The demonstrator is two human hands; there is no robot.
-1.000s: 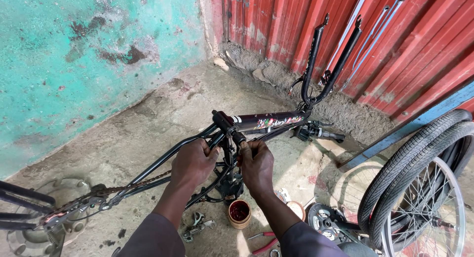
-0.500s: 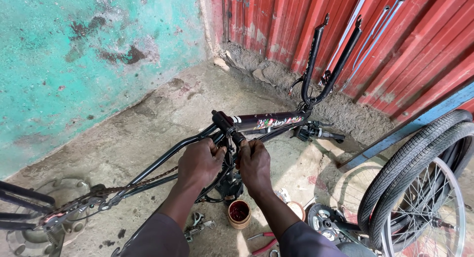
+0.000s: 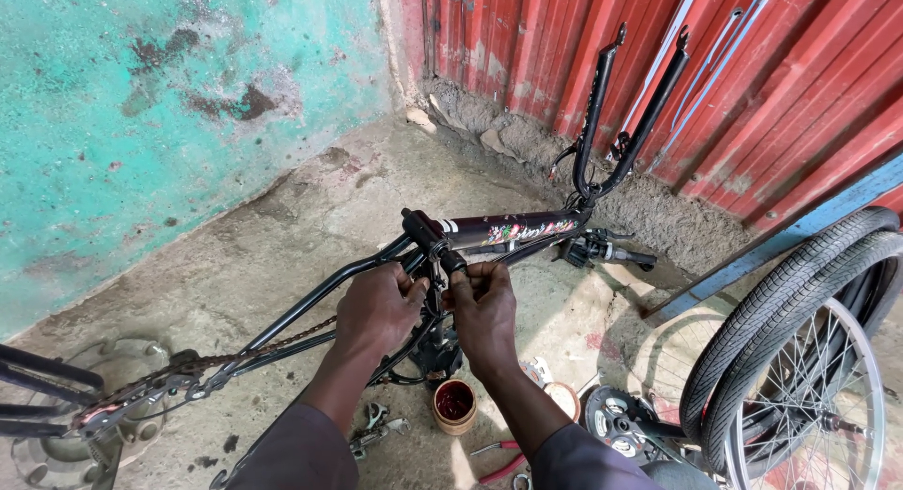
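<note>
Both my left hand [image 3: 381, 307] and right hand [image 3: 482, 307] clench the frame [image 3: 508, 231], which could tip and spill the red cup [image 3: 454, 404] below.

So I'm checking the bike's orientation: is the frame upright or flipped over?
Flipped over: the frame lies with its fork legs pointing upward, no wheel fitted.

Black bicycle frame [image 3: 513, 231] with floral decal, turquoise wall [image 3: 141, 123], red corrugated sheeting [image 3: 781, 86].
</note>
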